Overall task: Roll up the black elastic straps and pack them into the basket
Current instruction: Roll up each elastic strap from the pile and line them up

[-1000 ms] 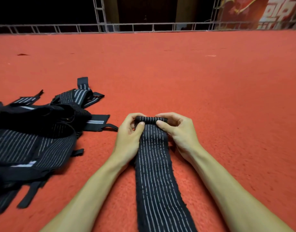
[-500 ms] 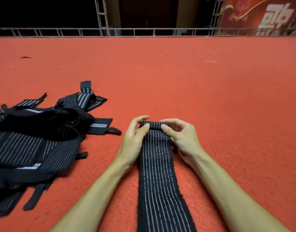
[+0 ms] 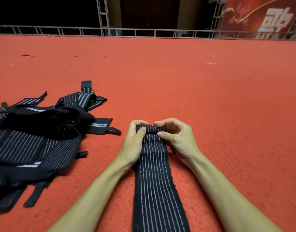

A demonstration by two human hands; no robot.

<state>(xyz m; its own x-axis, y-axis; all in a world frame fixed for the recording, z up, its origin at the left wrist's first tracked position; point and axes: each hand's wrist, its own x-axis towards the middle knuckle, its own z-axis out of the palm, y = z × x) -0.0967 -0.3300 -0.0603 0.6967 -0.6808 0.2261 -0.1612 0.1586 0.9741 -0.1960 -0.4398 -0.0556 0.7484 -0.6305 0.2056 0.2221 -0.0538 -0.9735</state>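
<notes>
A black elastic strap [image 3: 154, 181] with thin white stripes lies flat on the red carpet, running from the bottom edge away from me. Its far end is curled into a small tight roll [image 3: 151, 128]. My left hand [image 3: 135, 141] pinches the roll's left end and my right hand [image 3: 175, 138] pinches its right end, thumbs pressing on the strap just below the roll. A tangled pile of more black striped straps [image 3: 36, 139] lies to the left. No basket is in view.
Red carpet [image 3: 210, 97] stretches ahead and to the right. A low metal truss railing [image 3: 143, 32] runs along its far edge, with a red banner [image 3: 269, 17] behind at the top right.
The roll at the strap's far end has grown slightly thicker as both hands turned it toward me. The pile has not moved.
</notes>
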